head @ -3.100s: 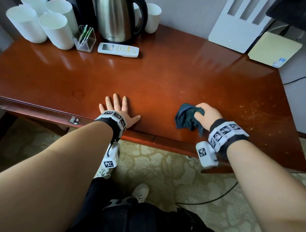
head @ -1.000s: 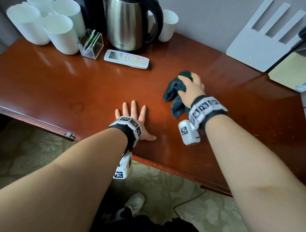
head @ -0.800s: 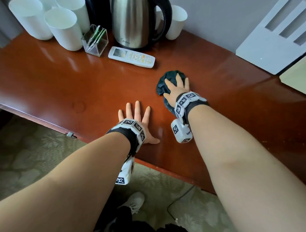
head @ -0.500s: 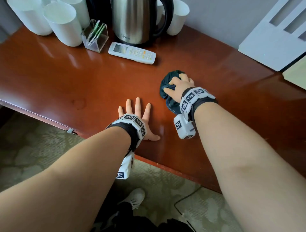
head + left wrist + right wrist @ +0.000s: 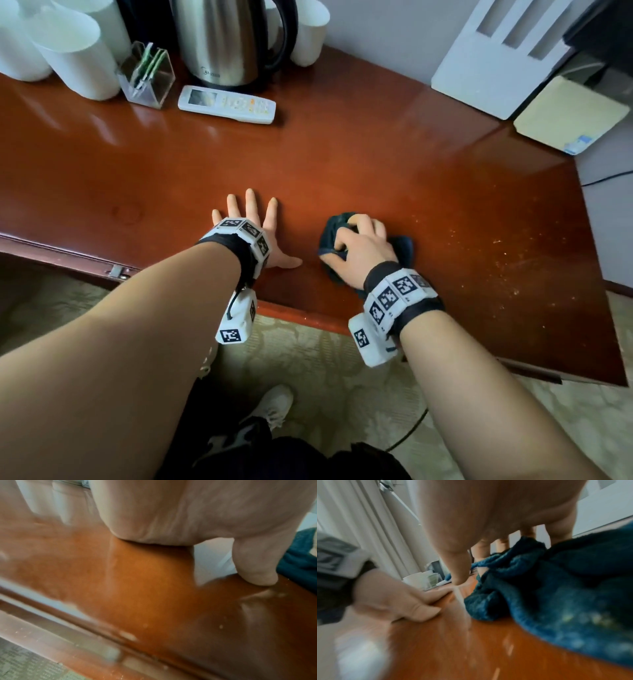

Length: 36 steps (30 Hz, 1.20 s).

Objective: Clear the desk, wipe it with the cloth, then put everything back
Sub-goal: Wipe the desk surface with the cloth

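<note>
Cloth under right hand

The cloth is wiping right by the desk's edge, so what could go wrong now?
The right hand grips the cloth near the front edge of the desk, so crumbs might get swept onto the carpet. Strokes reaching further back could bump the remote lying there.

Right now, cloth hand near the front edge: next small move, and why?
Probably sweep the dark blue cloth, gripped by the right hand, rightward across the desk. Pale crumbs speckle the wood there. The left hand lies flat, bracing.
</note>
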Available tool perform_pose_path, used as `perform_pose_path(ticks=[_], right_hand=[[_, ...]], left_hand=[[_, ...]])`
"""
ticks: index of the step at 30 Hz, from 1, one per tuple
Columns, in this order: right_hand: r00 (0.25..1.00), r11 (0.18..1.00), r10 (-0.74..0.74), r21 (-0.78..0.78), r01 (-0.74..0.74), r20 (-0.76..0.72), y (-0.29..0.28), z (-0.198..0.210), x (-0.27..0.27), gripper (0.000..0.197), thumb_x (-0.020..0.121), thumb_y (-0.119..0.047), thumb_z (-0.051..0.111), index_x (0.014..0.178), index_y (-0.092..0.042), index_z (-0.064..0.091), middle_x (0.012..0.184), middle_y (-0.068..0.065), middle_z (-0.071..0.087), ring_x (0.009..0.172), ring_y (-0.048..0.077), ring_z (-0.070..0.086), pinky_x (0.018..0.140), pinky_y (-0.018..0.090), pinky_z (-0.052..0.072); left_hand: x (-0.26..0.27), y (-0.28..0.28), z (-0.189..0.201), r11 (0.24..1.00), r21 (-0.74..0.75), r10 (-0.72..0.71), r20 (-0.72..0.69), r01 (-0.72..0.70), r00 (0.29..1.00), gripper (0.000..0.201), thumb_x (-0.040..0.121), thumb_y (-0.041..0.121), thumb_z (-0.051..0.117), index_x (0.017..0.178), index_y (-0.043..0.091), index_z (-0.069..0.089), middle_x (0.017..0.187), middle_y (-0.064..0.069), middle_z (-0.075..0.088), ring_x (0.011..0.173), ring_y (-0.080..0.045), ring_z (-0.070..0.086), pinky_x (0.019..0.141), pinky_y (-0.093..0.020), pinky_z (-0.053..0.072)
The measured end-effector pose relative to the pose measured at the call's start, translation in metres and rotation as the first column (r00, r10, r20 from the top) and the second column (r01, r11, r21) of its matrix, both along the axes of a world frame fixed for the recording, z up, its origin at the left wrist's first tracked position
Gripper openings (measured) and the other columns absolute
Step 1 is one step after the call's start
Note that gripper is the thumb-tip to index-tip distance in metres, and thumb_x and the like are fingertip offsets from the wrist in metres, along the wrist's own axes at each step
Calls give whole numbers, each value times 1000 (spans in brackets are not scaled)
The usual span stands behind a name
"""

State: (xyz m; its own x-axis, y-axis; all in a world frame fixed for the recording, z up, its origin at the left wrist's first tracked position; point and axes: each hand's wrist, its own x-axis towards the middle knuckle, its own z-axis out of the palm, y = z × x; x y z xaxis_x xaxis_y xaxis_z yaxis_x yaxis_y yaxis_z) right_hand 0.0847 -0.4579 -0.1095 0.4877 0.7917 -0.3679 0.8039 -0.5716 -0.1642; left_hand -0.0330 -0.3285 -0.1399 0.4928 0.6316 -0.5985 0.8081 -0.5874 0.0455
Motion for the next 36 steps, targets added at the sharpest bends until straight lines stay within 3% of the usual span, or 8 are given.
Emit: perform_pose_path(ticks=[6, 10, 14, 19, 23, 30, 32, 36], right_hand=[[999, 992, 32, 126, -29, -24, -64, -14, -34, 19, 86, -26, 60, 80, -18, 43, 139, 1, 36, 137, 24, 21, 98, 36, 35], [992, 988, -123, 95, 126, -35, -108, -10, -9, 16, 88, -13, 56, 86, -19, 42, 147, 0, 28, 140, 22, 17, 99, 30, 33], [961, 953, -277, 127, 275, -2, -112, 4, 5, 15, 88, -5, 52, 99, -16, 53, 141, 2, 36, 128, 26, 32, 91, 28, 36], [998, 985, -28, 168, 38, -56, -80, -1, -39, 35, 92, -16, 50, 126, -21, 48, 147, 3, 29, 138, 26, 20, 108, 37, 28], [1000, 993, -22, 112, 23, -12, -93, -15, -40, 31, 93, -16, 48, 123, -24, 49, 155, 1, 17, 144, 25, 9, 110, 42, 27], [926, 929, -371, 18, 371, 69, -154, -5, 11, 27, 89, -11, 50, 113, -23, 52, 152, 5, 21, 137, 32, 22, 105, 37, 34], [897, 896, -443, 56, 441, 11, -153, -1, 21, 26, 88, -9, 52, 112, -20, 52, 144, 8, 29, 126, 32, 35, 95, 34, 39], [783, 759, -476, 263, 596, -401, -127, 17, 30, 28, 90, -8, 52, 116, -17, 51, 123, 7, 48, 108, 26, 51, 80, 22, 35]], left_hand=[[-8, -8, 3, 999, 33, -13, 30, 12, 999, 115, 69, 82, 49, 149, 30, -17, 155, -8, -26, 143, -35, -20, 114, -55, -5], [-10, -17, 1, 999, 53, -11, 43, 9, 999, 104, 77, 79, 41, 150, 29, -14, 156, -8, -22, 144, -34, -18, 115, -53, -4], [-13, -38, -4, 996, 86, -16, 53, 12, 998, 85, 88, 70, 27, 150, 27, -11, 157, -8, -20, 144, -34, -16, 116, -52, -4], [-13, -37, -6, 995, 100, -26, 33, 23, 999, 81, 90, 68, 24, 150, 28, -11, 157, -7, -19, 144, -34, -15, 116, -51, -3], [-12, -37, -5, 995, 97, -29, 18, 27, 999, 81, 90, 69, 24, 150, 28, -12, 157, -7, -20, 144, -34, -15, 115, -52, -4], [-13, -38, -2, 995, 92, -25, 10, 24, 1000, 81, 89, 69, 22, 150, 29, -13, 157, -7, -22, 144, -33, -17, 116, -51, -5], [-13, -39, -2, 996, 87, -27, 9, 26, 1000, 81, 89, 69, 22, 150, 28, -13, 157, -7, -22, 144, -33, -17, 116, -51, -5], [-13, -39, -1, 996, 83, -29, 9, 28, 1000, 81, 90, 69, 23, 150, 28, -14, 156, -7, -23, 144, -33, -17, 115, -52, -5]])
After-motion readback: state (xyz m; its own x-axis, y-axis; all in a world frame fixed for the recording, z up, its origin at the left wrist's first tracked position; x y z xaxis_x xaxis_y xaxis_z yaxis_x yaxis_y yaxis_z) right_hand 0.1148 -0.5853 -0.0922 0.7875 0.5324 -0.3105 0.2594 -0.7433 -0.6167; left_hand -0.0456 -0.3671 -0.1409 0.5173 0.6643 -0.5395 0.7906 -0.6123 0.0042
